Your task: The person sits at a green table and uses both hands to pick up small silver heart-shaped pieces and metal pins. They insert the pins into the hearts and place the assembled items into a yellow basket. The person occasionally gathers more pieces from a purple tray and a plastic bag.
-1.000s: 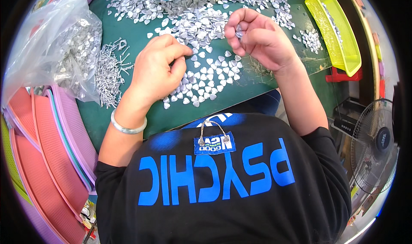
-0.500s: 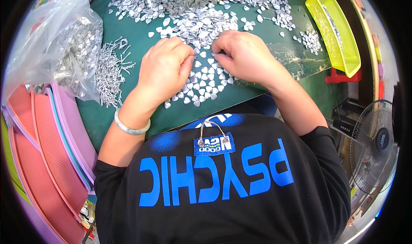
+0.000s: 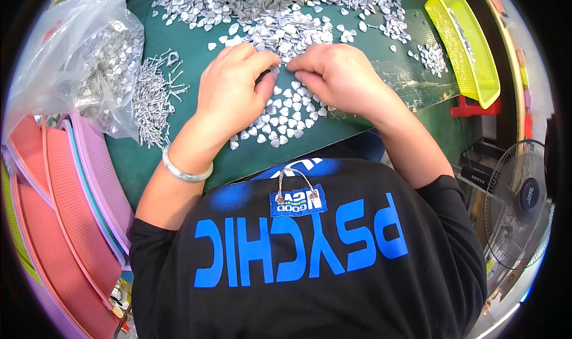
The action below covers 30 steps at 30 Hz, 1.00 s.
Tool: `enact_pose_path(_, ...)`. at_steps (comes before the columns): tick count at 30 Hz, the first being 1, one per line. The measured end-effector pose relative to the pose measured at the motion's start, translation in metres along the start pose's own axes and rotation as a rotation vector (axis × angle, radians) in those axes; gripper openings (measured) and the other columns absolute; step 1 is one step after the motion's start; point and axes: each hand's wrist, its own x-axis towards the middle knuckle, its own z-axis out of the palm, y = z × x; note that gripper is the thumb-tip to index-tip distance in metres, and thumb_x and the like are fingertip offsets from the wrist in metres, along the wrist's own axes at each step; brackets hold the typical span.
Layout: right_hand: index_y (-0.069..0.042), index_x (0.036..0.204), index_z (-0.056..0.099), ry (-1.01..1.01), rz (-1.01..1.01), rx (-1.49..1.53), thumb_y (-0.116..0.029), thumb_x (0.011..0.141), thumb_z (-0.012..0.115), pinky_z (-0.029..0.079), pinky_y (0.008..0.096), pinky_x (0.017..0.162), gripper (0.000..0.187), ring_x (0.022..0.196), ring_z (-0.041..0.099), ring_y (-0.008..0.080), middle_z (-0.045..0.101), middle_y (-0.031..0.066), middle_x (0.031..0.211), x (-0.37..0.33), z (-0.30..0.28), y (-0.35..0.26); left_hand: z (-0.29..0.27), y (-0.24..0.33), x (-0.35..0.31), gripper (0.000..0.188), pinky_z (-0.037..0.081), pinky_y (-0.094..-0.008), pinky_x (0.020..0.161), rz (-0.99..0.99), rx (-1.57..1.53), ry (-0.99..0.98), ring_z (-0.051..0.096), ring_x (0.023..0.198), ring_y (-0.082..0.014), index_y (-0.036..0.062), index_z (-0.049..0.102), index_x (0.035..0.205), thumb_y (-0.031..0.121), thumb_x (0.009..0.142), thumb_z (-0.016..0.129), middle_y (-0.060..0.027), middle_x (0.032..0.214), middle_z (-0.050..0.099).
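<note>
Many small silver heart-shaped pieces lie on a green table: a dense heap beyond my fingertips and a looser spread between my wrists. My left hand is at the near edge of the heap, thumb and forefinger bent toward each other at their tips. Opposite it, my right hand has curled fingers, with forefinger and thumb tips close together by the same pieces. Whatever either pinch holds is too small to make out. The two sets of fingertips are a short gap apart.
Left of my hands lie a pile of thin metal pins and a clear plastic bag of hearts. Stacked pink baskets stand at the left. A yellow-green basket sits at the right, above a fan.
My left hand has shifted slightly right, its forefinger straighter and reaching farther. The right fingertips have moved a little left, so the two hands are closer together.
</note>
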Motion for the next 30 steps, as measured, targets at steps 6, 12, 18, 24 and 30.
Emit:
enact_pose_path(6,-0.011,0.087,0.070,0.060,0.038,-0.074,-0.016,0.079,0.062,0.052,0.0394,0.068,0.011,0.079,0.065,0.0284,0.066,0.0073,0.084,0.000,0.009,0.002,0.006,-0.002,0.003,0.012,0.046,-0.0359,0.067,0.056,0.043,0.026,0.057,0.077,-0.0258,0.0089,0.065,0.084,0.007,0.073,0.070,-0.0054,0.077,0.056)
enact_pose_path(12,-0.010,0.084,0.070,-0.069,0.002,-0.067,-0.016,0.079,0.063,0.052,0.0388,0.067,0.010,0.080,0.065,0.0280,0.064,0.0069,0.082,-0.007,-0.002,-0.001,0.006,0.001,0.003,0.008,0.047,-0.0385,0.067,0.073,0.004,0.032,0.057,0.078,-0.0267,0.0087,0.062,0.075,0.006,0.071,0.068,-0.0049,0.076,0.056)
enact_pose_path(18,-0.010,0.085,0.070,0.070,0.020,0.015,-0.014,0.080,0.063,0.052,0.0388,0.070,0.010,0.081,0.065,0.0287,0.066,0.0080,0.084,-0.006,-0.001,0.000,0.005,-0.002,0.002,0.006,0.047,-0.0384,0.065,0.112,-0.073,-0.023,0.058,0.074,-0.0269,0.0087,0.063,0.072,0.007,0.069,0.067,-0.0044,0.073,0.056)
enact_pose_path(24,-0.010,0.089,0.070,0.023,0.004,-0.010,-0.015,0.080,0.062,0.052,0.0390,0.071,0.014,0.082,0.065,0.0294,0.067,0.0087,0.085,-0.004,0.002,0.006,-0.005,-0.006,-0.003,0.015,0.046,-0.0338,0.064,0.043,-0.154,-0.072,0.057,0.070,-0.0241,0.0054,0.068,0.083,0.000,0.071,0.063,-0.0063,0.074,0.058)
enact_pose_path(30,-0.010,0.091,0.070,-0.141,-0.018,0.063,-0.016,0.080,0.062,0.052,0.0400,0.070,0.015,0.082,0.065,0.0299,0.068,0.0086,0.087,0.000,-0.008,0.002,-0.010,-0.011,-0.004,0.018,0.047,-0.0340,0.065,0.131,-0.113,-0.154,0.057,0.071,-0.0240,0.0059,0.070,0.086,0.000,0.072,0.060,-0.0067,0.073,0.057)
